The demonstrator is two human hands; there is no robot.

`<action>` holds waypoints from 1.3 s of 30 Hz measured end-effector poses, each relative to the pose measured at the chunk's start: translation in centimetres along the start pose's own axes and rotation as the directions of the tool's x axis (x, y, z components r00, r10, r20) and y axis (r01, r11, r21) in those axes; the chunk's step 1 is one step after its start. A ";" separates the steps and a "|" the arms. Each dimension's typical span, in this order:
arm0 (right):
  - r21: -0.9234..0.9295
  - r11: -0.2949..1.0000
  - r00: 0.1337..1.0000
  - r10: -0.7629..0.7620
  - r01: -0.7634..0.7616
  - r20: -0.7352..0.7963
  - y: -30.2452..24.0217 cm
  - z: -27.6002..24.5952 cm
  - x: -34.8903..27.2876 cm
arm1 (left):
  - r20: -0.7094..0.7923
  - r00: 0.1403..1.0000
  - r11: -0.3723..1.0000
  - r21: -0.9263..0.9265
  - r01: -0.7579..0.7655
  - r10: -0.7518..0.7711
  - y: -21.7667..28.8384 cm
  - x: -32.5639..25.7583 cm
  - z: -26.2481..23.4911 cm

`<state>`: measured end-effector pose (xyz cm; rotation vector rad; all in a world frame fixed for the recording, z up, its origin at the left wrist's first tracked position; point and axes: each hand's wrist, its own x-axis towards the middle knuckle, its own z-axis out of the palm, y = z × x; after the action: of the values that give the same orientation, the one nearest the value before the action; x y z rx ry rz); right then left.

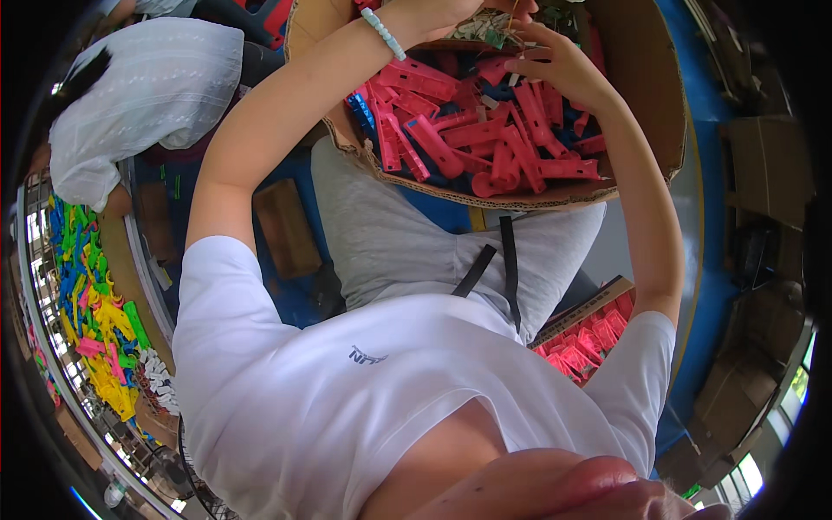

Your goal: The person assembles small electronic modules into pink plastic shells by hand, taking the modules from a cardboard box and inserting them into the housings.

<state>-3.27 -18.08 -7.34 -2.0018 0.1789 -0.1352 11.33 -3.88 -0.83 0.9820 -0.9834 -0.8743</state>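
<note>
A large cardboard box [679, 130] stands in front of my lap, holding many pink plastic pieces [438, 147] shaped like long clips or handles. A few blue pieces [363, 113] lie among them. At the box's far side, thin stems with green leaves [495, 38] show between my hands. My left hand [440, 12] is over the far left part of the box, beside the stems; the picture's top edge cuts it off and its fingers are mostly hidden. Just right of the leaves, my right hand [568, 68] reaches in with its fingers apart, above the pink pieces.
Another box of pink pieces [589, 342] is beside my right hip. To the left, a table carries piles of yellow, green and blue plastic pieces [108, 316]. A person in a white top [156, 87] is at the upper left. Cardboard boxes [767, 160] stand along the right.
</note>
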 end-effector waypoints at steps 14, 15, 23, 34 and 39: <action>-0.070 0.997 0.998 0.046 -0.043 0.049 -0.9 -2.1 3.1 | -0.360 0.929 0.945 0.267 0.189 -0.084 -5.6 -0.6 -3.1; -0.048 0.998 0.999 0.040 -0.038 0.030 -0.5 -1.7 3.3 | -0.368 0.925 0.933 0.289 0.213 -0.097 -6.3 -1.0 -3.5; 0.257 0.963 0.994 -0.054 0.076 -0.092 0.4 -1.8 3.0 | -0.425 0.893 0.936 0.232 0.266 -0.149 -8.2 -1.9 -2.3; 0.484 0.849 0.970 -0.126 0.213 -0.207 2.0 -3.1 2.4 | -0.390 0.915 0.982 0.100 0.158 -0.107 -9.4 -1.9 -2.2; 0.580 0.738 0.938 -0.251 0.345 -0.239 1.9 -1.3 3.2 | -0.245 0.967 0.983 0.146 0.109 -0.071 -10.4 -2.4 -2.5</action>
<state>-0.51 -20.60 -8.44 -1.3425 -0.0971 -0.4879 11.39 -4.27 -11.77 1.2458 -0.8152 -0.7393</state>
